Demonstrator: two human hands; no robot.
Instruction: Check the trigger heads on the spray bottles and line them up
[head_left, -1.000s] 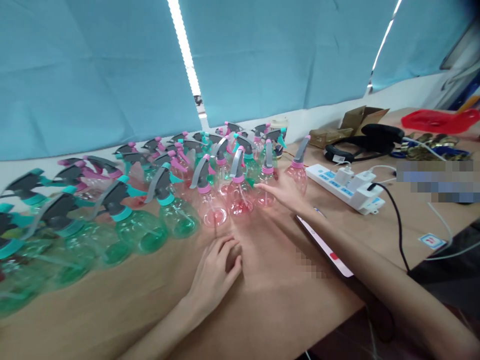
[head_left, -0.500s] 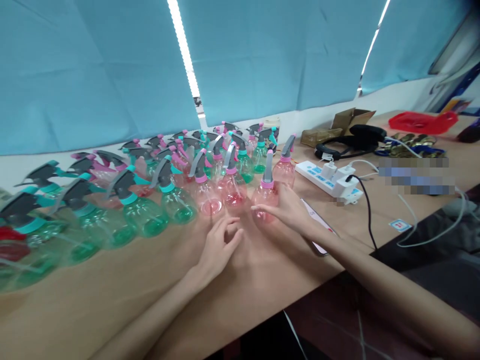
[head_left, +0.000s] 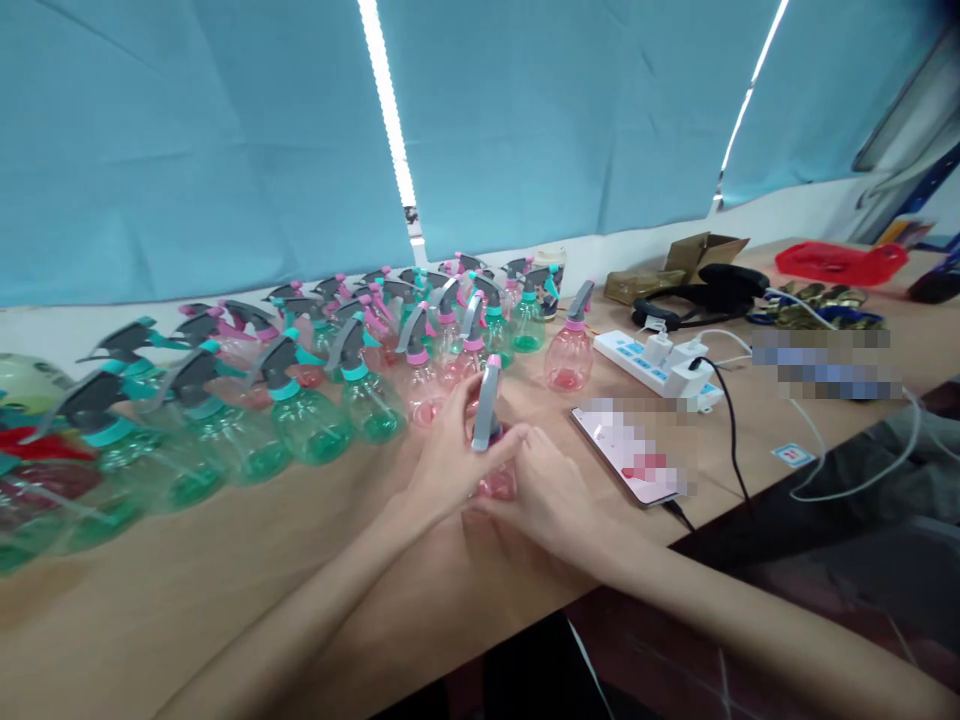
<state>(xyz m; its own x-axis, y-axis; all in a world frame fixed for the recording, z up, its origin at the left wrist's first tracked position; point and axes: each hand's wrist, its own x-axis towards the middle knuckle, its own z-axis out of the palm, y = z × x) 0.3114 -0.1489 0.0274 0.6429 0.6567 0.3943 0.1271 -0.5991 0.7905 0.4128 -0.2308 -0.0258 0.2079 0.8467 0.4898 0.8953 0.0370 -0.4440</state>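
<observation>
A pink spray bottle with a grey trigger head [head_left: 486,410] stands between my two hands near the front of the table. My left hand [head_left: 450,450] is closed around its neck and upper part, thumb across the front. Around the lower body wraps my right hand [head_left: 551,490], its fingers partly hidden behind the bottle. Just behind and to the left are more pink spray bottles [head_left: 422,385] and a row of green ones [head_left: 311,425]. One pink spray bottle [head_left: 568,355] stands apart, farther back on the right.
To the right lie a phone [head_left: 626,455], a white power strip [head_left: 660,370] with plugs and cables, and black headphones [head_left: 701,295]. Farther off are a cardboard box [head_left: 705,255] and a red tray [head_left: 840,262]. The table edge runs close below my forearms.
My right hand has brought the pink spray bottle left and nearer to me. My left hand, which was free on the table, has closed around its neck. The phone is now uncovered.
</observation>
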